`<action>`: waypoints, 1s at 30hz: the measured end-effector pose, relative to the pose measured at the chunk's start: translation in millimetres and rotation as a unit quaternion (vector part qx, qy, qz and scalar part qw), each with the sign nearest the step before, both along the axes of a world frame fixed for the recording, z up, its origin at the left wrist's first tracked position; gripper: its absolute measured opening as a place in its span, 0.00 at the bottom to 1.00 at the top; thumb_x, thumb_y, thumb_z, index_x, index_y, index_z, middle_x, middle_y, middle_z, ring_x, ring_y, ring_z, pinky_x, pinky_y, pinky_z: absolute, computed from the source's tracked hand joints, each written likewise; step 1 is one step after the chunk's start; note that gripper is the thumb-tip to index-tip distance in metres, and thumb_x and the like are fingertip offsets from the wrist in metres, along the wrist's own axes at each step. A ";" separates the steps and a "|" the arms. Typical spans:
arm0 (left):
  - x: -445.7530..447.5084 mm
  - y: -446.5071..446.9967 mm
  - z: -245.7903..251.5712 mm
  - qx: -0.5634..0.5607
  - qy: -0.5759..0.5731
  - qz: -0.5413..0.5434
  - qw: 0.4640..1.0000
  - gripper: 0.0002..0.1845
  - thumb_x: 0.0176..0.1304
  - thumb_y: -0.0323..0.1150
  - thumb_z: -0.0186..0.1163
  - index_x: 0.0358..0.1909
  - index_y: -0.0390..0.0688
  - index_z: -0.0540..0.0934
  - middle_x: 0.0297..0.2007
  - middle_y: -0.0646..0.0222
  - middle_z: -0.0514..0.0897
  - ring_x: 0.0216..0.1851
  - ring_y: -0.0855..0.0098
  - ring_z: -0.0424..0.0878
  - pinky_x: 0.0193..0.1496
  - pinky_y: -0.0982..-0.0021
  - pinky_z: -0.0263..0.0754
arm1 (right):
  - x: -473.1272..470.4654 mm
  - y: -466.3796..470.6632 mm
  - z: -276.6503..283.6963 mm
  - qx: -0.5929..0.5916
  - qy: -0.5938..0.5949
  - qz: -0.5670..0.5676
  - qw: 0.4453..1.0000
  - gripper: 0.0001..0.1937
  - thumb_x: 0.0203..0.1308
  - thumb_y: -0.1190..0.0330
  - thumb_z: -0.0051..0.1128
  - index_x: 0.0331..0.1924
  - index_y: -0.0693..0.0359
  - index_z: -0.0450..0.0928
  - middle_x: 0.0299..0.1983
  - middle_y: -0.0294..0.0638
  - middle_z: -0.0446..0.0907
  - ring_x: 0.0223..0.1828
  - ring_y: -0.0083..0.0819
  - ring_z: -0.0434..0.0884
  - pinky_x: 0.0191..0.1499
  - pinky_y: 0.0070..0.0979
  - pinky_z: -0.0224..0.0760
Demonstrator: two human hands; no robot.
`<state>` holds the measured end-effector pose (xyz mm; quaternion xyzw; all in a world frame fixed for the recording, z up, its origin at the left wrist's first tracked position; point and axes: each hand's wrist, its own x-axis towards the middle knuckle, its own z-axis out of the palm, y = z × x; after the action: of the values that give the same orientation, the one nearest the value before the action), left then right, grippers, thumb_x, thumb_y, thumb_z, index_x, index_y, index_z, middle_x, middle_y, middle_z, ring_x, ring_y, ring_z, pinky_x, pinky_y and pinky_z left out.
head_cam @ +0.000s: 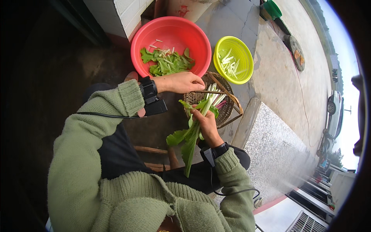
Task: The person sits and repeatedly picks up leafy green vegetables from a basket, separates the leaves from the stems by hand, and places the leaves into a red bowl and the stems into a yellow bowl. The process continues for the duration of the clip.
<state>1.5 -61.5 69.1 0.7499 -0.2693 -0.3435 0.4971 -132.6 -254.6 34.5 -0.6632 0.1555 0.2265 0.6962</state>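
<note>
My right hand (207,124) grips a leafy green stalk (189,145) whose broad leaves hang down toward my lap. Its pale stem end lies over a woven basket (227,116) with a split wooden handle, which holds several white stems and some reddish ones (221,103). Just above the basket's left rim is my left hand (188,82), fingers curled downward; whether something is between the fingertips is hidden. Torn leaves and short stem pieces (169,63) lie in a red plastic basin (171,24) beyond that hand. A yellow-green plastic colander (247,58) holds cut pale stem strips (230,64).
A white bucket (185,10) stands behind the basin, near a white wall corner (127,14). Right of the basket runs a raised speckled stone slab (272,139). Part of a wooden stool (172,158) shows between my knees. A green container (272,10) stands farther off.
</note>
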 end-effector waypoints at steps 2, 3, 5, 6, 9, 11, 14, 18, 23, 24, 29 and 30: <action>-7.1 -2.6 1.2 -0.029 0.040 -0.034 0.998 0.23 0.70 0.44 0.55 0.57 0.36 0.76 0.49 0.60 0.83 0.51 0.69 0.80 0.56 0.69 0.71 | 18.1 0.6 10.0 -0.017 -0.027 0.001 0.999 0.09 0.65 0.71 0.57 0.44 0.65 0.81 0.29 0.30 0.80 0.26 0.15 0.73 0.30 0.15 0.65; -8.8 -3.6 1.3 -0.047 0.082 -0.048 0.994 0.24 0.70 0.45 0.55 0.59 0.36 0.75 0.50 0.59 0.82 0.52 0.68 0.80 0.56 0.70 0.71 | 26.7 -0.3 11.9 -0.012 -0.036 0.010 0.999 0.08 0.65 0.70 0.57 0.43 0.66 0.81 0.28 0.30 0.80 0.25 0.15 0.73 0.29 0.15 0.65; -9.1 -5.6 0.4 -0.017 0.008 -0.058 0.998 0.26 0.67 0.44 0.58 0.60 0.36 0.73 0.48 0.59 0.83 0.50 0.69 0.81 0.53 0.69 0.73 | 39.8 0.4 11.1 -0.050 -0.056 0.019 0.997 0.08 0.65 0.70 0.58 0.42 0.66 0.80 0.28 0.30 0.79 0.25 0.14 0.73 0.27 0.15 0.65; -8.4 -6.5 -0.7 -0.019 -0.009 -0.039 0.999 0.26 0.67 0.43 0.58 0.61 0.36 0.73 0.46 0.60 0.84 0.49 0.69 0.81 0.52 0.69 0.73 | 45.8 1.1 9.7 -0.083 -0.035 0.011 0.996 0.08 0.65 0.70 0.58 0.42 0.66 0.80 0.27 0.30 0.79 0.24 0.14 0.73 0.27 0.16 0.65; -6.0 -10.4 -5.3 -0.034 -0.046 -0.008 0.998 0.26 0.66 0.39 0.58 0.62 0.36 0.72 0.42 0.61 0.85 0.44 0.70 0.82 0.49 0.68 0.74 | 58.0 1.9 9.6 -0.062 -0.065 0.013 0.996 0.07 0.64 0.70 0.58 0.40 0.66 0.79 0.27 0.30 0.78 0.25 0.14 0.73 0.27 0.16 0.66; -4.5 -14.8 -8.8 -0.034 -0.020 -0.002 0.999 0.25 0.66 0.37 0.58 0.62 0.36 0.71 0.39 0.61 0.85 0.41 0.72 0.83 0.47 0.69 0.75 | 67.6 -1.9 12.8 -0.046 -0.046 0.020 0.998 0.07 0.64 0.72 0.59 0.42 0.66 0.76 0.28 0.32 0.81 0.26 0.15 0.76 0.28 0.16 0.68; 1.2 -19.6 -15.2 -0.014 0.030 0.014 0.999 0.24 0.67 0.32 0.55 0.64 0.38 0.70 0.34 0.63 0.84 0.33 0.75 0.82 0.41 0.71 0.76 | 77.7 -6.3 14.4 -0.040 -0.091 0.046 0.994 0.10 0.63 0.72 0.60 0.45 0.66 0.75 0.30 0.33 0.81 0.28 0.16 0.77 0.29 0.17 0.69; 6.4 -21.4 -30.9 0.009 0.034 0.002 0.999 0.22 0.68 0.33 0.53 0.63 0.41 0.71 0.28 0.66 0.82 0.29 0.76 0.79 0.39 0.71 0.76 | 82.5 -12.8 8.1 -0.051 -0.108 0.067 0.991 0.12 0.61 0.73 0.62 0.47 0.66 0.74 0.34 0.33 0.81 0.32 0.17 0.77 0.35 0.18 0.71; 4.0 -15.7 -35.0 -0.009 -0.102 0.114 0.988 0.17 0.61 0.30 0.52 0.51 0.41 0.80 0.34 0.51 0.84 0.39 0.53 0.83 0.43 0.59 0.75 | 85.1 -4.2 12.7 -0.076 -0.098 0.097 0.988 0.10 0.61 0.72 0.62 0.44 0.65 0.75 0.32 0.32 0.78 0.30 0.17 0.76 0.33 0.15 0.69; 3.0 -17.1 -33.3 0.001 -0.114 0.128 0.985 0.15 0.60 0.30 0.51 0.47 0.40 0.81 0.34 0.49 0.83 0.39 0.51 0.82 0.44 0.58 0.75 | 82.4 -1.5 14.3 0.004 -0.111 0.071 0.991 0.09 0.64 0.71 0.59 0.44 0.65 0.75 0.30 0.32 0.78 0.28 0.17 0.75 0.30 0.15 0.67; 5.4 -20.3 -31.6 -0.011 -0.147 0.175 0.973 0.15 0.56 0.29 0.51 0.40 0.37 0.83 0.32 0.49 0.84 0.38 0.49 0.82 0.43 0.53 0.75 | 86.3 -1.9 13.1 -0.038 -0.087 0.046 0.994 0.13 0.73 0.63 0.48 0.50 0.65 0.73 0.31 0.35 0.78 0.28 0.19 0.76 0.30 0.17 0.67; 5.2 -20.9 -31.9 -0.023 -0.170 0.199 0.965 0.15 0.54 0.29 0.51 0.39 0.37 0.84 0.32 0.48 0.84 0.37 0.49 0.82 0.43 0.52 0.75 | 86.0 -2.7 9.5 -0.023 -0.117 0.043 0.992 0.14 0.73 0.63 0.46 0.52 0.65 0.72 0.33 0.36 0.78 0.29 0.20 0.76 0.30 0.18 0.68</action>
<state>6.7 -82.4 37.2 0.8242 -0.2028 -0.0992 0.5194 -46.6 -257.3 44.0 -0.7069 0.0493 0.1733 0.6839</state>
